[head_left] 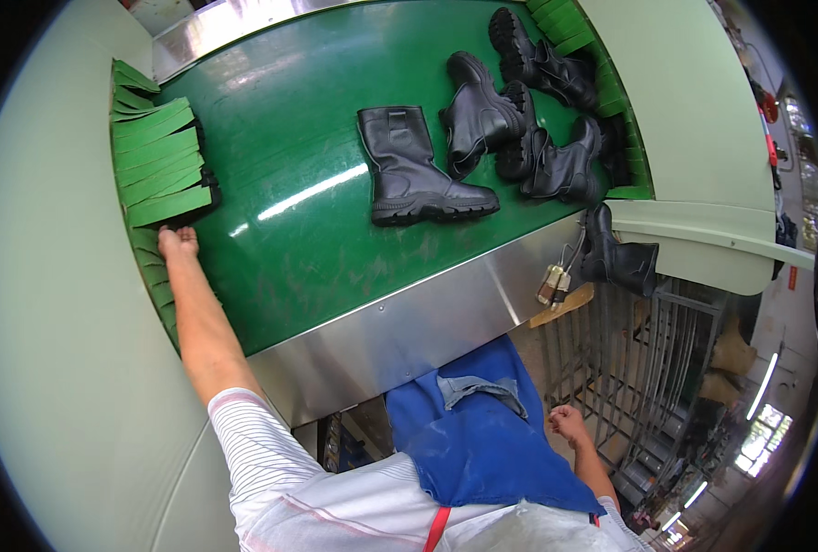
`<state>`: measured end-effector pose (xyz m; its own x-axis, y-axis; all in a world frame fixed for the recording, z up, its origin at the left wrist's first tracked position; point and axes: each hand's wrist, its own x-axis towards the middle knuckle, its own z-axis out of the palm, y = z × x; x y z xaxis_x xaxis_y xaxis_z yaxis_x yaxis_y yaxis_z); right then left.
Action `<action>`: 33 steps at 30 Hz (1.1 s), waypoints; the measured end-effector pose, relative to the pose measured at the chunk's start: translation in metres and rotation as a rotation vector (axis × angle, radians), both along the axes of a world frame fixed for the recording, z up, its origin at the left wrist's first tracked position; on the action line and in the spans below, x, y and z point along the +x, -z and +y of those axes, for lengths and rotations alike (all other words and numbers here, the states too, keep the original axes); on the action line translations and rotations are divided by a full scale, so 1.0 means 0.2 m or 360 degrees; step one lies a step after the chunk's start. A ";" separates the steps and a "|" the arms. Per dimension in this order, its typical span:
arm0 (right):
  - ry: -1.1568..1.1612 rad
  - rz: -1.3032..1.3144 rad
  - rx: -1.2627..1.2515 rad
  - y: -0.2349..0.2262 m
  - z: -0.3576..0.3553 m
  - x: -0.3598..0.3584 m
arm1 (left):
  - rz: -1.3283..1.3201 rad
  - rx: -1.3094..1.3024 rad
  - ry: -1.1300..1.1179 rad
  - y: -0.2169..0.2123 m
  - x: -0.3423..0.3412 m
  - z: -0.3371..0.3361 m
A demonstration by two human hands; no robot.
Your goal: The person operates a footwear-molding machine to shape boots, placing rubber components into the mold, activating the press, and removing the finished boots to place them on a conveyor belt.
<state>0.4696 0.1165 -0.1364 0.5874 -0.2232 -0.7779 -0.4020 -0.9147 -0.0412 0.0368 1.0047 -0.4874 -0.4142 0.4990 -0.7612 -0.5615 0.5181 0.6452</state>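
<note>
My left arm stretches to the left side of the green conveyor belt. My left hand (178,241) has its fingers curled at the lower edge of the green strip curtain (158,156). A dark shape (208,179), mostly covered by the strips, lies just beyond it. What the fingers hold, if anything, is hidden. Low beside my blue apron (496,442), my right hand (570,425) hangs with loosely bent fingers and nothing visible in them. On the belt, a black boot (404,170) stands upright, its toe to the right.
Several more black boots (482,110) lie bunched at the belt's right, by another strip curtain (618,101). One black boot (616,253) sits off the belt at the right corner. A metal edge (400,322) borders the belt; a barred metal rack (629,359) stands at the right.
</note>
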 end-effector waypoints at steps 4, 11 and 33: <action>-0.0155 0.0166 0.0029 0.08 0.24 0.06 | -0.0089 -0.0222 0.0007 0.12 -0.36 0.26; -0.0198 0.0171 0.0120 0.06 0.36 0.03 | -0.0194 0.0189 -0.0176 -0.13 -0.07 0.28; -0.1799 0.0158 0.0801 0.54 0.95 0.44 | 0.1554 0.0399 0.0748 -1.35 0.72 -1.78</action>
<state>0.5580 0.3068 -0.2436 0.1899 0.7060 -0.6823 0.5799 -0.6414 -0.5023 0.1801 0.6485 -0.2177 -0.5095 0.8579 -0.0667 0.4629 0.3386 0.8192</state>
